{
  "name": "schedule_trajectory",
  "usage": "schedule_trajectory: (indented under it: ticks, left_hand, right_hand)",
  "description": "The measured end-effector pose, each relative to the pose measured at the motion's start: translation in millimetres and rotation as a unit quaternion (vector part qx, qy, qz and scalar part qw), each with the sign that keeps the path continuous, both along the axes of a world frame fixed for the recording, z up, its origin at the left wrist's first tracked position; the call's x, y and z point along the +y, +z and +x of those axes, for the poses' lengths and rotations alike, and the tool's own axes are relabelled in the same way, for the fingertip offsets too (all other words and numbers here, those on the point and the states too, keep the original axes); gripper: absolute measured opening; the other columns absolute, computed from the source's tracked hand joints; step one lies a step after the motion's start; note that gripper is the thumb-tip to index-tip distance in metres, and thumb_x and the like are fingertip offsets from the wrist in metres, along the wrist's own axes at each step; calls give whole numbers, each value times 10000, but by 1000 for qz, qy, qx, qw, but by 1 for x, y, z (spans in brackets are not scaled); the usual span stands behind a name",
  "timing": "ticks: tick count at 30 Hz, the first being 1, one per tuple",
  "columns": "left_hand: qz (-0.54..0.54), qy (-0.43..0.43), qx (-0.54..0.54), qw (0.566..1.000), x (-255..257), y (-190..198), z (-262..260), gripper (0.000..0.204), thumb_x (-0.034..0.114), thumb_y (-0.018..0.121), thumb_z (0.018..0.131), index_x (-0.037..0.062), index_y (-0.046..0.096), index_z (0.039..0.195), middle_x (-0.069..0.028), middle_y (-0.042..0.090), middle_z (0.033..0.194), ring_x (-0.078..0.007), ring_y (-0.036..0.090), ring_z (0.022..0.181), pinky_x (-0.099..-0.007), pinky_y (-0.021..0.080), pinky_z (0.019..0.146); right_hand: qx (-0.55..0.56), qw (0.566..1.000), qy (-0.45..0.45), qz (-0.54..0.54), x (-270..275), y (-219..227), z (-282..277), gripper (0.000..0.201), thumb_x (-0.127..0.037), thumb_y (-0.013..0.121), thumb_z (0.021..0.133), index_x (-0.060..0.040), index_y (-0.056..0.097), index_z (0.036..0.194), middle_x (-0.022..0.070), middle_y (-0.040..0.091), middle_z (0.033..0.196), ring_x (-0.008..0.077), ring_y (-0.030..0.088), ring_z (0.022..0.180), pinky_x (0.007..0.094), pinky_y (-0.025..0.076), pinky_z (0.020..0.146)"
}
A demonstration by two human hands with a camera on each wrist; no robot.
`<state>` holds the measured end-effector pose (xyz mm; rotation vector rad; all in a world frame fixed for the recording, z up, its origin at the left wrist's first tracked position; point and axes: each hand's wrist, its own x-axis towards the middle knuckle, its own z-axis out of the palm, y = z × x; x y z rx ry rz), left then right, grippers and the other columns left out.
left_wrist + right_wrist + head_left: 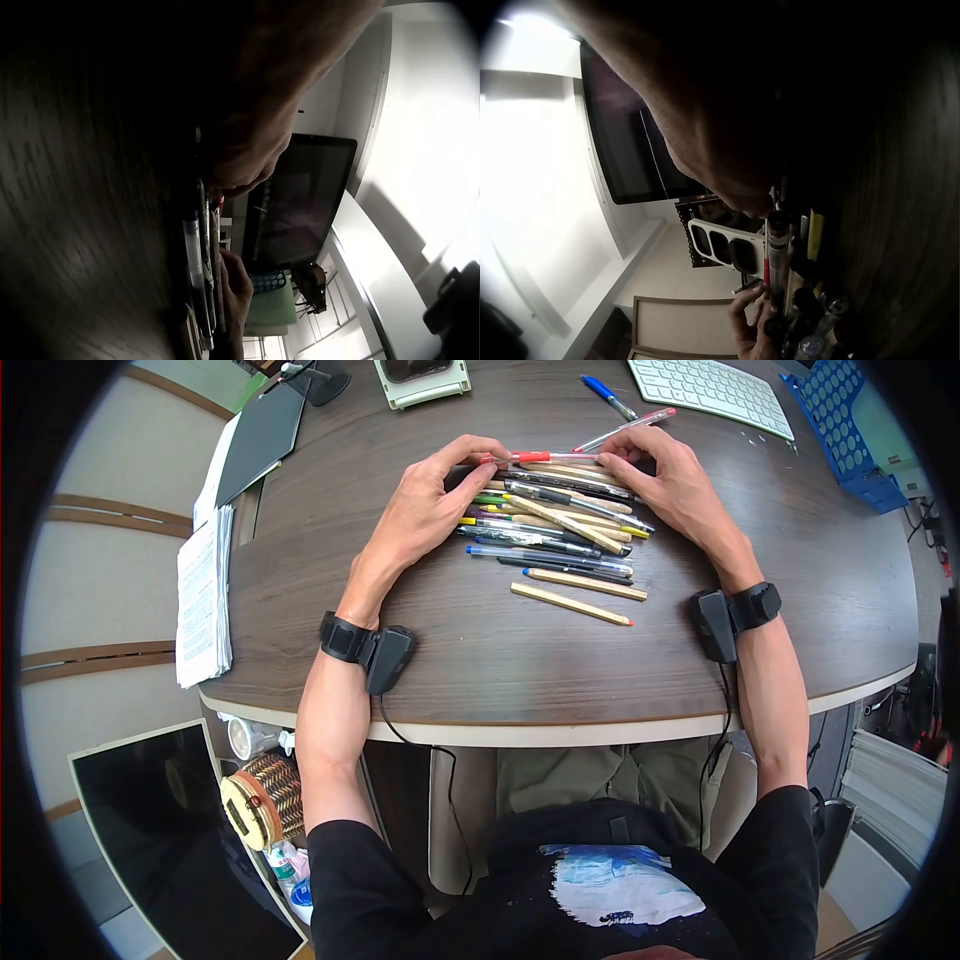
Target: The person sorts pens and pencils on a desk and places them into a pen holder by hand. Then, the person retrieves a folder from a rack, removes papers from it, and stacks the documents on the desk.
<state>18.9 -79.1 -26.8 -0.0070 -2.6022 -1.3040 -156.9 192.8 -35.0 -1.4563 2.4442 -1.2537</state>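
A red-and-clear pen [530, 457] lies crosswise at the far side of a loose row of pens and pencils. My left hand [425, 505] pinches its red end between thumb and fingers. The fingertips of my right hand [675, 485] pinch its clear end. In the right wrist view the red part of the pen shows as a thin strip, with my left hand [754, 322] at its far end. Nearer me lie several black pens, a blue-capped pen [550, 560], a blue-ended pencil [585, 583] and a red-tipped wooden pencil [570, 604].
Beyond the row lie a blue marker [605, 395] and another red pen [630, 428]. A white keyboard [710, 395] and a blue perforated holder [850, 435] stand far right. Paper stacks [205, 600] and a dark folder [262, 445] lie at left. Cables hang from both wrist cameras.
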Motion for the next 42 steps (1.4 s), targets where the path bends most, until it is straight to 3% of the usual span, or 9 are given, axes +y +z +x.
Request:
schedule_trajectory:
  ticks: [14,16,19,22,35,42]
  left_hand:
    - [-7,18,-11,1000,0,0,1,285,265,689,1092,127,724,1339,-34,786,1244,-201,701,1236,-414,506,1151]
    - [-34,8,20,999,-2,-3,0,285,304,661,1108,164,718,1350,-80,790,1184,-225,741,1191,-433,579,1088]
    - [-36,6,30,999,-2,-5,0,290,309,665,1106,167,717,1354,-82,790,1186,-223,742,1188,-433,580,1088]
    - [-24,17,-2,1000,-2,-4,1,301,284,704,1086,128,725,1342,-35,784,1239,-205,701,1233,-413,504,1155]
    - [-18,13,-3,1000,-2,-4,0,310,290,713,1080,119,728,1339,-33,784,1225,-197,699,1220,-410,501,1152]
    - [-56,6,25,998,-4,-8,-1,293,314,687,1094,179,723,1351,-65,790,1153,-220,734,1174,-437,564,1073]
  right_hand:
    - [3,1000,0,5,0,4,4,289,-302,731,1053,-31,774,1146,106,743,1020,221,688,941,385,570,854]
    - [7,1000,1,6,0,4,4,289,-302,731,1053,-31,773,1144,105,741,1026,222,688,944,384,569,855]
    - [6,1000,2,10,0,3,3,293,-303,731,1052,-26,769,1141,103,738,1034,224,689,944,382,568,858]
    - [12,1000,-3,19,0,4,3,292,-304,731,1050,-28,768,1137,103,739,1045,227,692,947,381,571,863]
    - [17,1000,-6,23,-1,4,5,293,-309,733,1046,-30,760,1133,105,736,1053,233,690,985,395,574,898]
    - [17,1000,-4,24,0,3,5,304,-322,729,1051,-35,759,1145,103,732,1075,239,690,1005,402,577,928]
